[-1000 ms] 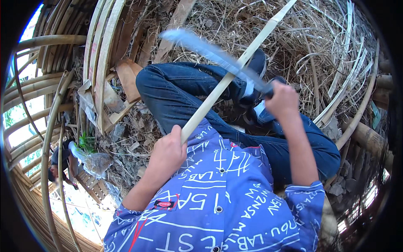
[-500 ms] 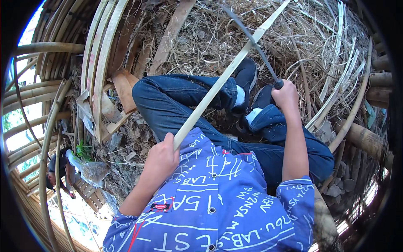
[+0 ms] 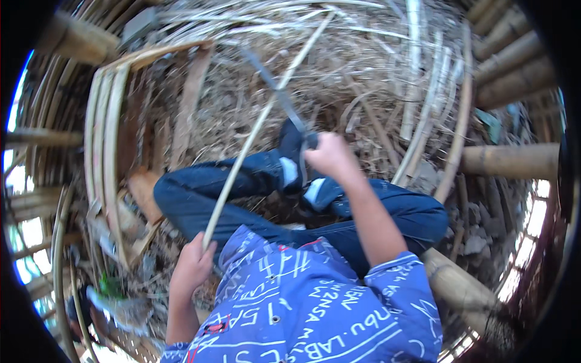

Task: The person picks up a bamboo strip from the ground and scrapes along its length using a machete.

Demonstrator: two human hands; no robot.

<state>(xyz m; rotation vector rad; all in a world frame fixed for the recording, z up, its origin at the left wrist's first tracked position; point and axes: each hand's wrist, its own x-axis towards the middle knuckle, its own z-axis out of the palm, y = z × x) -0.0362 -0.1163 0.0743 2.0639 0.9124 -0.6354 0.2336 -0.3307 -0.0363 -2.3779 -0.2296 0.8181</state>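
My left hand [image 3: 192,263] is closed around the lower end of a long pale bamboo strip [image 3: 247,148], near the left side of my shirt. The strip slants up and away to the right, over my crossed legs. In my right hand [image 3: 330,156] is the dark handle of a long knife [image 3: 292,111], gripped above my shoes. Its narrow grey blade points up and to the left and crosses the strip past its middle. Motion blur hides whether the blade cuts into the strip or only lies against it.
Thin shavings [image 3: 339,66] cover the ground ahead. Several pale slats [image 3: 109,133] stand bent at the left, beside a wooden board [image 3: 190,109]. Thick bamboo poles [image 3: 511,161] jut in from the right. Another person [image 3: 78,308] is partly visible at the lower left.
The view has shifted, so more ground and slats show at the far side. The strip now appears thinner and steeper. Both hands keep their grips, and the blade still crosses the strip.
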